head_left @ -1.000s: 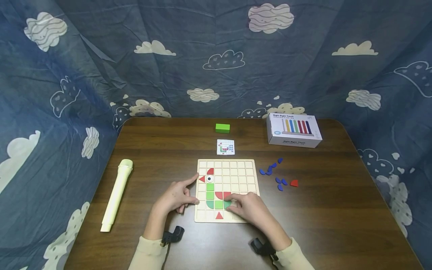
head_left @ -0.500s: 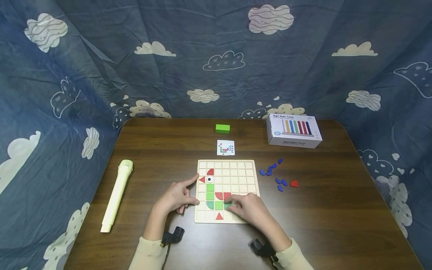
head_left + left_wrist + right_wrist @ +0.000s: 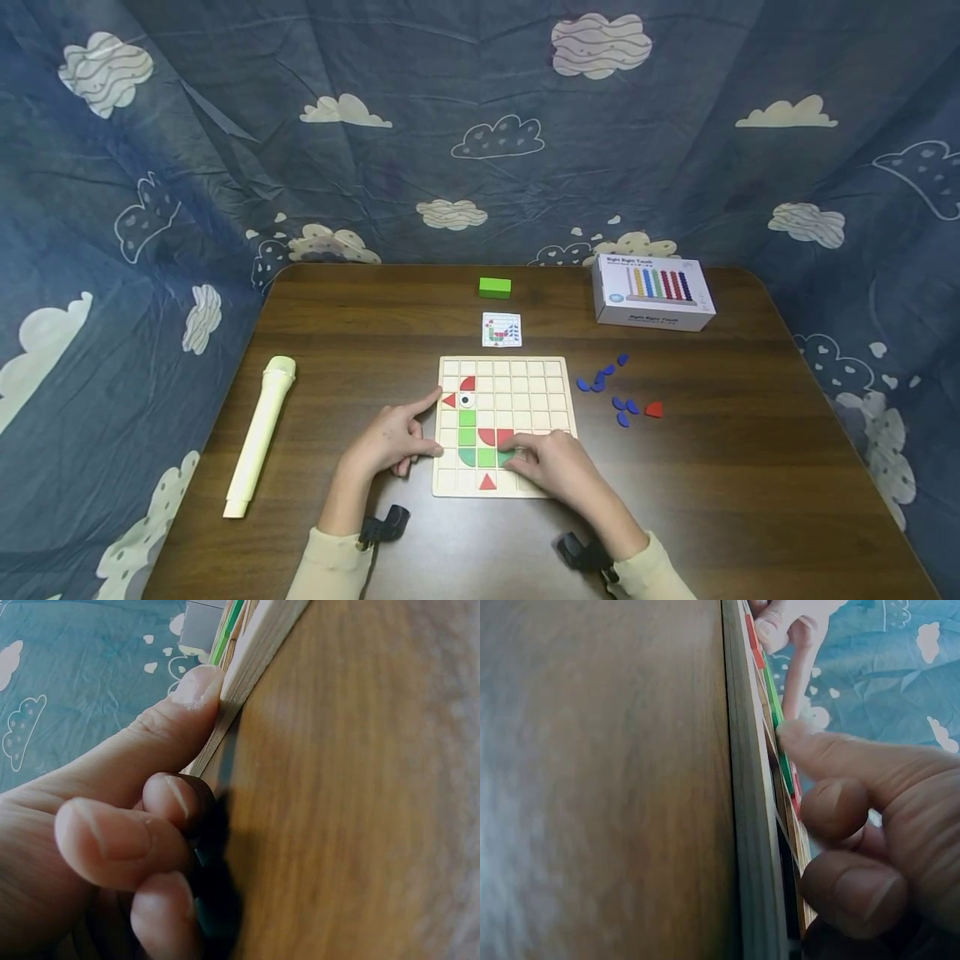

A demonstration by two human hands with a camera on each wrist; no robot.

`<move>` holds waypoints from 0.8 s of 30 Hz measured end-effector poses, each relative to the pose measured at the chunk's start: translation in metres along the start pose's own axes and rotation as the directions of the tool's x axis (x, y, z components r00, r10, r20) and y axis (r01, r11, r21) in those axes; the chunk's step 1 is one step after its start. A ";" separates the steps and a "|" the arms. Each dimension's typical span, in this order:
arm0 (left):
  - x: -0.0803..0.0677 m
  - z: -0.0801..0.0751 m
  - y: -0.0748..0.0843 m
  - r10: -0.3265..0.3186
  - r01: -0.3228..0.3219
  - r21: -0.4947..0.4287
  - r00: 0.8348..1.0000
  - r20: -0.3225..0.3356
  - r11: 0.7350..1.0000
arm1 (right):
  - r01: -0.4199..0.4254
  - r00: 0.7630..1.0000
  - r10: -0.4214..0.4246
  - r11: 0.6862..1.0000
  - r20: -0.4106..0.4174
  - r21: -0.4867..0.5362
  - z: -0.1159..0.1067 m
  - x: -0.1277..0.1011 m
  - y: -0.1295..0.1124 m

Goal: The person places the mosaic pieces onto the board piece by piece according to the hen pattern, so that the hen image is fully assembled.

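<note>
A light wooden grid board (image 3: 537,385) lies in the middle of the table in the head view. My left hand (image 3: 392,435) touches its left edge with thumb and index finger spread apart; the other fingers curl underneath. With thumb and index finger, my right hand (image 3: 551,460) pinches a green quarter-circle tile (image 3: 503,458) seated in the lower part of the grid. Beside that tile are a green square (image 3: 486,457) and, above, a red quarter-circle (image 3: 487,437). Farther up are a round eye tile (image 3: 467,400) and a red triangle (image 3: 449,401). Another red triangle (image 3: 487,482) sits near the bottom.
Several blue petal-shaped pieces (image 3: 618,402) and a red quarter-circle piece (image 3: 654,409) lie right of the board. Behind it are a pattern card (image 3: 501,330), a green block (image 3: 495,288) and a white box (image 3: 654,292). A cream tube (image 3: 258,437) lies at the left.
Both hands keep their places on the board and its tiles. The whole head view has shifted down very slightly.
</note>
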State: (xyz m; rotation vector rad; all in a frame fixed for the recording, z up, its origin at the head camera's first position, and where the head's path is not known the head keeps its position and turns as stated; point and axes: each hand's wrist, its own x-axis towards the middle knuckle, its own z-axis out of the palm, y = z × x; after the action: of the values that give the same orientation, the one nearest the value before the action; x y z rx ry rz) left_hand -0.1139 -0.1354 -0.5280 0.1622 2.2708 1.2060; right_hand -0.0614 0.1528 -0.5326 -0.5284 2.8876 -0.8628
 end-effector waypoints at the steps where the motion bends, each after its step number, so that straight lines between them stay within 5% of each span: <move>1: 0.000 0.000 0.000 0.000 0.000 0.001 1.000 -0.001 1.000 | -0.002 1.000 0.002 1.000 0.001 0.024 -0.001 0.000 0.001; 6: 0.001 0.001 -0.003 -0.004 0.004 0.000 1.000 -0.002 1.000 | -0.019 0.999 0.029 0.975 -0.039 0.220 -0.021 -0.007 0.017; 11: 0.002 0.001 -0.004 0.016 -0.016 -0.009 1.000 0.012 1.000 | -0.089 0.976 0.145 0.947 -0.161 0.309 -0.055 -0.022 0.063; 17: 0.003 0.001 -0.005 0.019 -0.018 -0.008 1.000 0.015 1.000 | -0.297 0.919 0.340 0.930 -0.199 0.214 -0.092 -0.048 0.129; 24: 0.003 -0.001 -0.004 0.016 -0.015 -0.013 1.000 0.016 1.000 | -0.418 0.902 0.424 0.904 -0.080 0.083 -0.109 -0.059 0.167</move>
State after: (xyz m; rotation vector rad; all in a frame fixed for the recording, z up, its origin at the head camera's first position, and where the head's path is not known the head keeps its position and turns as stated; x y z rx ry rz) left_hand -0.1159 -0.1373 -0.5321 0.1844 2.2514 1.2228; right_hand -0.0759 0.3600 -0.5338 0.1528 2.8716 -0.9201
